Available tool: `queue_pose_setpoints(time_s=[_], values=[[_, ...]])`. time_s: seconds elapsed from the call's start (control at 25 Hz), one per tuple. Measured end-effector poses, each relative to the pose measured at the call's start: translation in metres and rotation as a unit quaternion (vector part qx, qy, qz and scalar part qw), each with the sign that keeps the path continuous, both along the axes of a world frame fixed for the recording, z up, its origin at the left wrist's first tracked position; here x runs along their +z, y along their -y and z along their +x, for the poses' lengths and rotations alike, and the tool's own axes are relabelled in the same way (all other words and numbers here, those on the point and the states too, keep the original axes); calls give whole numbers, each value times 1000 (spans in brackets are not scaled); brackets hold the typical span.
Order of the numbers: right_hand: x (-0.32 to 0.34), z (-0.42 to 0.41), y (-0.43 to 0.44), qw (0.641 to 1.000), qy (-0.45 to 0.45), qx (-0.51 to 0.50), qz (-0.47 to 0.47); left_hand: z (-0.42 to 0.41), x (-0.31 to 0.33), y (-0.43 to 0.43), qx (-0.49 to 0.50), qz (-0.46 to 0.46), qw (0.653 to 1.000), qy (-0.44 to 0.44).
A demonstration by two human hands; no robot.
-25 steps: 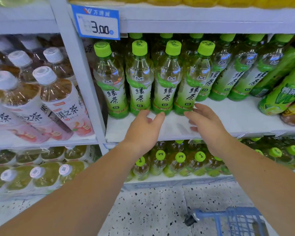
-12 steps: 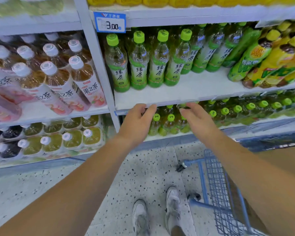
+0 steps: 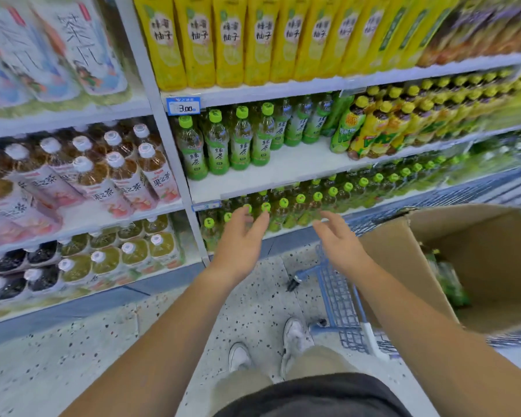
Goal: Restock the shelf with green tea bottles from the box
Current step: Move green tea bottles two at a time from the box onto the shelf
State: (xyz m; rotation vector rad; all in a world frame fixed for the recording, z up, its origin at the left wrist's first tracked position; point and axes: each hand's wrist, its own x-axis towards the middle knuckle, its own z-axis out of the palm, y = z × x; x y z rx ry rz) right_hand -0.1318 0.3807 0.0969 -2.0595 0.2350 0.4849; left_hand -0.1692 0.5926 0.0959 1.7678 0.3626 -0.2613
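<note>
Several green tea bottles (image 3: pixel 217 145) with green caps stand in a row on the white middle shelf (image 3: pixel 283 173), whose front part is bare. My left hand (image 3: pixel 241 239) and my right hand (image 3: pixel 340 242) hang in front of the lower shelf with relaxed fingers, holding nothing. An open cardboard box (image 3: pixel 403 260) sits at the right in a blue cart (image 3: pixel 337 293). Blurred green bottles (image 3: pixel 448 284) lie inside the box.
Pink-labelled tea bottles (image 3: pixel 109 182) fill the left bay. Yellow bottles (image 3: pixel 232 37) line the top shelf. More green-capped bottles (image 3: pixel 301 206) sit on the shelf below. A white upright post (image 3: pixel 169 139) divides the bays. My shoes (image 3: pixel 268 347) stand on the speckled floor.
Both hands have pulled back from the middle shelf and dropped lower. The view has backed away and turned right, bringing the cardboard box and more of the cart into sight.
</note>
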Motion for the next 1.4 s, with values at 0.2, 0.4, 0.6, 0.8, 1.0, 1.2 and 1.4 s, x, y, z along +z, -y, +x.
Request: queue_pose_setpoints(time_s=[0.2, 0.4, 0.6, 0.8, 1.0, 1.2, 1.4], values=[[26, -38, 46, 999, 10, -37, -22, -31, 22, 33, -7, -36, 999, 16], [35, -66, 94, 997, 9, -40, -65, -42, 33, 74, -37, -46, 997, 43], [30, -84, 159, 995, -8, -56, -76, -56, 30, 130, -100, -30, 994, 21], [27, -106, 244, 996, -24, -72, -52, -74, 22, 217, -134, -1, 991, -2], [18, -124, 356, 996, -25, -81, -29, -89, 20, 333, -119, -20, 992, -22], [10, -126, 448, 997, -34, -61, -35, -87, 24, 427, -90, -31, 994, -51], [-3, -112, 510, 996, -53, -57, -34, -66, 18, 481, -92, 8, 993, -72]])
